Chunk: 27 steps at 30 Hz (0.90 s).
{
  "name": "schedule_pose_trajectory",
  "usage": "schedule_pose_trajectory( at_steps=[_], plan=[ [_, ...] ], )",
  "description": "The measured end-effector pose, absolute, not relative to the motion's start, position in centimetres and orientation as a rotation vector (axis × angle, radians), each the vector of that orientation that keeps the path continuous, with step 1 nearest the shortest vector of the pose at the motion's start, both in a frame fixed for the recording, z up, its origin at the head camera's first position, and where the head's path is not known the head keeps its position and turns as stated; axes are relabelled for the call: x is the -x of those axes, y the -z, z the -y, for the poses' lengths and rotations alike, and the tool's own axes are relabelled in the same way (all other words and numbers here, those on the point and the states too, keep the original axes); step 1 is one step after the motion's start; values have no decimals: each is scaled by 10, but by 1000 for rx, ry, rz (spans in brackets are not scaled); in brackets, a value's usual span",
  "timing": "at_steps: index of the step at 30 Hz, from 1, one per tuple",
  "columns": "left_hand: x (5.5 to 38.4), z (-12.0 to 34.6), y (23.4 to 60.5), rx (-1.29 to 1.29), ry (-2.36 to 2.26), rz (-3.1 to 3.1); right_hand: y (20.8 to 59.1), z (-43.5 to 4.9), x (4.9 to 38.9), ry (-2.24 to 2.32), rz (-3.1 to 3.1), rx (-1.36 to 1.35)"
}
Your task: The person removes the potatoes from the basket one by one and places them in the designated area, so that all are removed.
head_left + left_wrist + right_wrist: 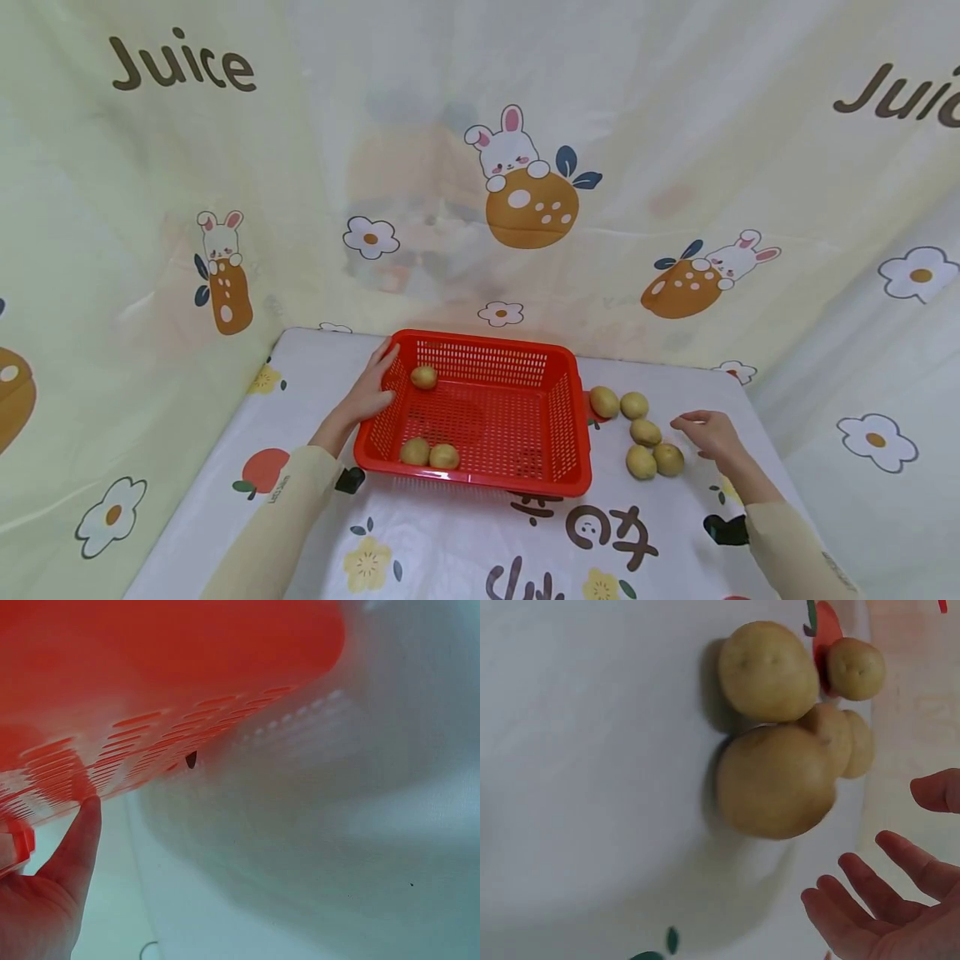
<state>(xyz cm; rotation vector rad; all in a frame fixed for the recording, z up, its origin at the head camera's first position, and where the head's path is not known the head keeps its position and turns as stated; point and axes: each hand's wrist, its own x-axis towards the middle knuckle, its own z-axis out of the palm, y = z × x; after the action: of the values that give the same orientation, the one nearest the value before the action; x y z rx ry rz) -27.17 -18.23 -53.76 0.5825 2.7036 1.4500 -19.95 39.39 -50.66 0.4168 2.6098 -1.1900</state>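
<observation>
A red plastic basket (480,482) with slotted walls stands on the table and holds three potatoes, one potato (423,377) towards the back left and two by the front wall. My left hand (367,392) grips the basket's left rim near the back corner. From the left wrist, one digit (86,832) rests against the slotted outer wall. To the basket's right lies a cluster of several loose potatoes (645,432). Beside them on the right hovers my right hand (712,435), fingers loosely bent and apart, touching no potato. The closest potato (776,781) looks large in the right wrist view.
A white tablecloth (435,533) printed with fruit, flowers and lettering covers the table. Pale curtains (420,283) with rabbit and orange prints hang along the back and both sides, close to the table's edges.
</observation>
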Motion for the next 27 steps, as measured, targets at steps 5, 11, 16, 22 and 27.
schedule_pose_trajectory(
  at_steps=[5,11,16,22,27],
  plan=[
    [273,182,538,-586,-1441,-2711,495,-375,212,1170,-2732,-371],
    [272,182,538,-593,-1450,-2710,479,-340,230,1429,-2641,-349],
    [273,183,538,-605,-1428,-2723,463,-306,245,1676,-2459,-260],
    [273,184,536,-592,-1438,-2721,451,-257,266,1814,-2276,-173],
    [272,184,538,-631,-1416,-2736,450,-212,276,1754,-2243,-102]
  ],
)
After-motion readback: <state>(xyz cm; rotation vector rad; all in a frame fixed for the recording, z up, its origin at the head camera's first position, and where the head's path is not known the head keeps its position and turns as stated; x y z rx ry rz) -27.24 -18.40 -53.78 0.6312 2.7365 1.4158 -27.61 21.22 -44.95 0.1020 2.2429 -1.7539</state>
